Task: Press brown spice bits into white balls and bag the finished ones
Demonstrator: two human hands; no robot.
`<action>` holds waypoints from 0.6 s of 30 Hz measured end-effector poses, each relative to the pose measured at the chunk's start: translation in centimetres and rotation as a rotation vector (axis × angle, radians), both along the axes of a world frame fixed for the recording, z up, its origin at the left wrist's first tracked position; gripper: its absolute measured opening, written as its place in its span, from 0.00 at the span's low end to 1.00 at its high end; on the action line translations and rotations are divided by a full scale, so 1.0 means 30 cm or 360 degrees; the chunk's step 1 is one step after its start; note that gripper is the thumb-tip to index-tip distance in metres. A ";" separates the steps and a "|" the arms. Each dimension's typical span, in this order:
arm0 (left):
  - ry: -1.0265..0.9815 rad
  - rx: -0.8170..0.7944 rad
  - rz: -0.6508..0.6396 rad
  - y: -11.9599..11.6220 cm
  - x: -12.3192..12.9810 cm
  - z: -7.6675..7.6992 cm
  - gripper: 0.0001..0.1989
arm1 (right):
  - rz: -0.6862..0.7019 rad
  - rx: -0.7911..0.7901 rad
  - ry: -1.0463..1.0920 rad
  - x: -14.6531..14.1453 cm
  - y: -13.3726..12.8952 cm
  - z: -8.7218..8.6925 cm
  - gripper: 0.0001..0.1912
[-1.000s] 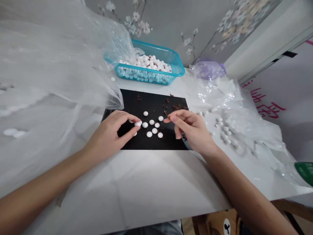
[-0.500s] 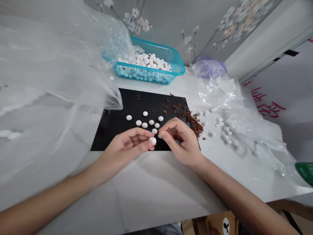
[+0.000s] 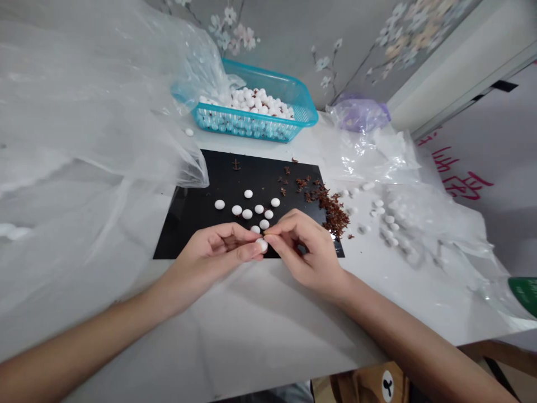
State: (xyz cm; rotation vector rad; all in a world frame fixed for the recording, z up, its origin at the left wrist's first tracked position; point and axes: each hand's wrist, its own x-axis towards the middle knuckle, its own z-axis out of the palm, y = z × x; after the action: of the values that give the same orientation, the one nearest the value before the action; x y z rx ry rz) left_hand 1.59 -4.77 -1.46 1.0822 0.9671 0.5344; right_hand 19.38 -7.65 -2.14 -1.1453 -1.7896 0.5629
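Note:
Between thumb and fingers, my left hand [image 3: 220, 249] pinches a small white ball [image 3: 262, 245] above the front edge of a black mat [image 3: 184, 218]. The fingertips of my right hand [image 3: 308, 246] are pinched together against the ball's upper right side; whatever is between them is too small to make out. Several loose white balls [image 3: 247, 214] lie on the mat just beyond my hands. To the right, a heap of small reddish-brown branched pieces [image 3: 333, 212] spreads over the mat's edge, and one anchor-shaped brown piece [image 3: 236, 164] lies near the back.
A blue basket [image 3: 251, 120] behind the mat holds many white balls with brown bits among them. Clear plastic sheeting [image 3: 104, 101] covers the left side. On the right lie a plastic bag [image 3: 373, 157], a purple package [image 3: 363, 115] and more white balls [image 3: 392, 226].
My right hand has moved left, bringing its pinched fingertips up to the white ball. My left hand has kept its hold, with the ball slightly lower.

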 end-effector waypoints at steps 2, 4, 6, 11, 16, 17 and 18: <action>-0.0002 0.0010 0.0002 0.001 0.002 0.002 0.09 | 0.0039 0.0004 -0.0008 0.005 0.000 0.003 0.03; -0.0019 0.0030 -0.0012 0.002 0.002 0.004 0.08 | 0.0111 0.0002 -0.0005 0.012 0.002 0.009 0.03; -0.0051 0.0027 -0.0012 0.004 0.001 0.005 0.07 | 0.0211 -0.0007 0.0011 0.020 0.004 0.015 0.04; -0.0095 -0.0018 0.0003 0.006 -0.003 0.007 0.05 | 0.0293 0.0107 0.0043 0.031 0.012 0.015 0.10; -0.0101 0.0003 0.0006 0.006 -0.003 0.005 0.05 | 0.0284 0.0058 0.0045 0.027 0.010 0.009 0.09; -0.0105 -0.0004 0.0010 0.006 -0.002 0.005 0.05 | 0.0277 0.0043 0.0056 0.026 0.009 0.009 0.08; -0.0113 -0.0011 0.0014 0.006 -0.002 0.004 0.05 | 0.0273 0.0033 0.0066 0.025 0.008 0.009 0.07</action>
State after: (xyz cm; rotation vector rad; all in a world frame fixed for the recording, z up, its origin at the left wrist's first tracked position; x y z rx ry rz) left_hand 1.52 -4.57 -1.33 1.0462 0.9117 0.5725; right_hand 20.12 -7.41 -1.87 -0.9651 -1.8644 0.6625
